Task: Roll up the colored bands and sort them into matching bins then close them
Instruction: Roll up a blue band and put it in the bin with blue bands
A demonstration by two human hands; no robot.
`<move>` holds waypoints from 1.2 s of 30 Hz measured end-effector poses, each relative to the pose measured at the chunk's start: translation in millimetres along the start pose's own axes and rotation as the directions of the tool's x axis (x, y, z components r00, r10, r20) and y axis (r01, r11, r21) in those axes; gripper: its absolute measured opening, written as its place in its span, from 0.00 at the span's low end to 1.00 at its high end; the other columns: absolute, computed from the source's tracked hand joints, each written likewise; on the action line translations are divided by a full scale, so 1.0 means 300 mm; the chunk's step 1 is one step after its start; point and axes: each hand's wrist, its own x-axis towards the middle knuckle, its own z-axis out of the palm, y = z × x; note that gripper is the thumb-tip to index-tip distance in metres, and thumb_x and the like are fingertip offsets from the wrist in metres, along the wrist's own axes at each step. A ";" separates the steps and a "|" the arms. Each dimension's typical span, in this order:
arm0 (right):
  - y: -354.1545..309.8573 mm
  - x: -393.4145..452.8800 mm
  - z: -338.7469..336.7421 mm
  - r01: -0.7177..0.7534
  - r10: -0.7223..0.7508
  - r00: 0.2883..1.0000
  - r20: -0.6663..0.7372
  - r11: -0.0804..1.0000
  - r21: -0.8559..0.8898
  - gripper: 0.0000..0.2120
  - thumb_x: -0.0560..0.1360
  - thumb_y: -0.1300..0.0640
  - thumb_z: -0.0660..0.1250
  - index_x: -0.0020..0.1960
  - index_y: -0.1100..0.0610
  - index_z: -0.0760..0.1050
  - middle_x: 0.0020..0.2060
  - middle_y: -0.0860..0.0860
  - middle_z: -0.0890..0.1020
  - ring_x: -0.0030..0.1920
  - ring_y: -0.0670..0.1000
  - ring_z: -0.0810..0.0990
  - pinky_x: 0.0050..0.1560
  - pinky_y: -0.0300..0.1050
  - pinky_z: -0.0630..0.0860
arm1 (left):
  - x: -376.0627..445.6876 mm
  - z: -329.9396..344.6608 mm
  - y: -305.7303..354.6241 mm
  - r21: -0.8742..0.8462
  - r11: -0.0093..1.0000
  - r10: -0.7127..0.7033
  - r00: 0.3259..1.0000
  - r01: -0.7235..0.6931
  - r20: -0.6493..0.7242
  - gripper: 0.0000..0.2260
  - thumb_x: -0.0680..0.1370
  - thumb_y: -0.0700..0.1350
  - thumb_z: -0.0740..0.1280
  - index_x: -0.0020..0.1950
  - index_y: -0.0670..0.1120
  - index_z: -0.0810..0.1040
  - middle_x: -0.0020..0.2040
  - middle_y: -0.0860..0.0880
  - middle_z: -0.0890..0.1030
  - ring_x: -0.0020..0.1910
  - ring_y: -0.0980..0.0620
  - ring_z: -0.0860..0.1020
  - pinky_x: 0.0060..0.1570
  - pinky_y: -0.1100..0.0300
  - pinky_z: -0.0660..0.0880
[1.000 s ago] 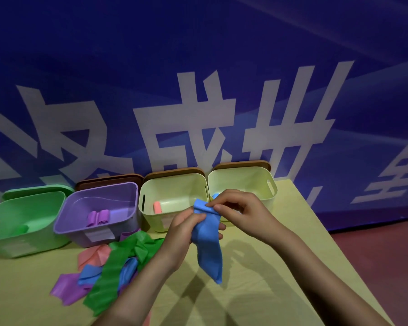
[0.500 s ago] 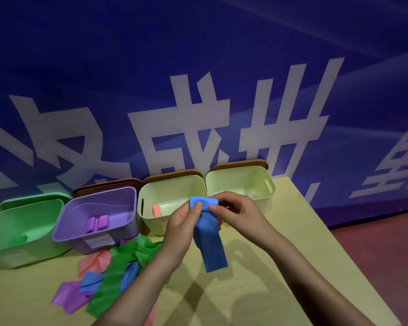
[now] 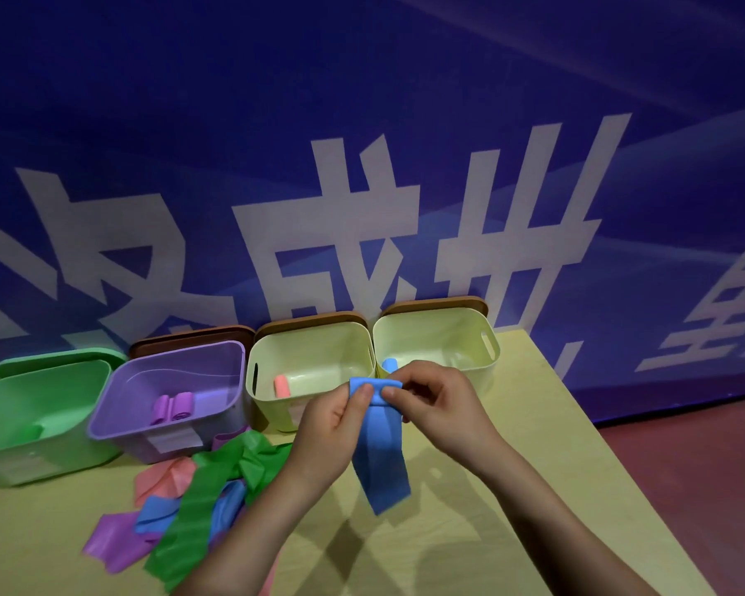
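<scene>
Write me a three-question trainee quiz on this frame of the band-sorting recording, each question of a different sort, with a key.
1. True or false: the left hand and right hand both pinch the rolled top of the blue band.
2. Multiple choice: what lies in the purple bin? A) two purple rolls B) one pink roll C) nothing
3. Fill in: the pink roll lies in the pale bin just to the ____ of the purple bin.

Key: 1 true; 2 A, the purple rolls; 3 right.
</scene>
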 end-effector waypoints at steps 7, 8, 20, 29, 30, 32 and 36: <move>0.003 -0.009 0.011 -0.067 0.068 0.998 0.000 0.988 0.142 0.08 0.75 0.65 0.67 0.41 0.56 0.82 0.34 0.50 0.81 0.36 0.45 0.77 0.37 0.39 0.73 | -0.021 0.025 0.039 -0.556 0.732 -0.306 0.920 0.393 0.246 0.19 0.75 0.57 0.64 0.54 0.45 0.83 0.50 0.37 0.83 0.40 0.38 0.81 0.45 0.50 0.77; 0.004 -0.005 0.007 -0.076 0.077 0.997 0.000 0.987 0.143 0.07 0.75 0.65 0.67 0.42 0.56 0.82 0.36 0.54 0.81 0.38 0.46 0.78 0.39 0.41 0.74 | -0.024 0.031 0.046 -0.580 0.695 -0.323 0.905 0.425 0.276 0.22 0.74 0.58 0.62 0.57 0.44 0.81 0.52 0.39 0.83 0.39 0.39 0.81 0.43 0.51 0.77; 0.050 0.015 -0.009 0.287 -0.313 0.949 -0.029 0.902 -0.321 0.11 0.74 0.61 0.68 0.54 0.54 0.83 0.40 0.45 0.76 0.42 0.39 0.75 0.44 0.27 0.68 | -0.003 0.034 0.031 -0.527 0.740 -0.431 0.896 0.418 0.107 0.12 0.81 0.43 0.58 0.55 0.41 0.80 0.44 0.42 0.84 0.36 0.45 0.81 0.37 0.54 0.79; 0.069 0.038 -0.047 0.476 -0.418 0.879 0.228 0.741 -0.474 0.16 0.75 0.65 0.63 0.59 0.55 0.80 0.47 0.51 0.77 0.49 0.46 0.75 0.49 0.31 0.69 | 0.006 0.019 0.024 -0.543 0.736 -0.423 0.901 0.405 0.098 0.13 0.78 0.49 0.63 0.47 0.42 0.83 0.45 0.39 0.83 0.41 0.44 0.81 0.50 0.46 0.75; 0.069 0.038 -0.051 0.443 -0.374 0.896 0.240 0.796 -0.413 0.20 0.74 0.68 0.60 0.61 0.54 0.79 0.49 0.50 0.77 0.51 0.44 0.74 0.50 0.30 0.69 | 0.010 0.018 0.018 -0.528 0.754 -0.419 0.905 0.391 0.071 0.11 0.76 0.49 0.65 0.47 0.44 0.84 0.46 0.40 0.83 0.44 0.43 0.80 0.52 0.46 0.73; 0.073 0.032 -0.052 0.306 -0.250 0.942 0.225 0.915 -0.264 0.23 0.75 0.69 0.58 0.63 0.51 0.77 0.51 0.49 0.76 0.53 0.43 0.75 0.54 0.32 0.69 | 0.016 0.014 0.009 -0.499 0.792 -0.394 0.919 0.353 0.023 0.09 0.77 0.47 0.65 0.47 0.46 0.84 0.47 0.42 0.83 0.48 0.45 0.78 0.52 0.49 0.70; 0.067 0.020 -0.015 -0.065 0.061 0.994 0.092 0.997 0.036 0.12 0.80 0.56 0.61 0.61 0.48 0.77 0.47 0.51 0.81 0.45 0.47 0.80 0.54 0.48 0.78 | 0.014 0.016 -0.003 -0.359 0.890 -0.307 0.952 0.281 -0.015 0.10 0.81 0.44 0.61 0.47 0.47 0.82 0.43 0.49 0.83 0.44 0.53 0.78 0.46 0.58 0.71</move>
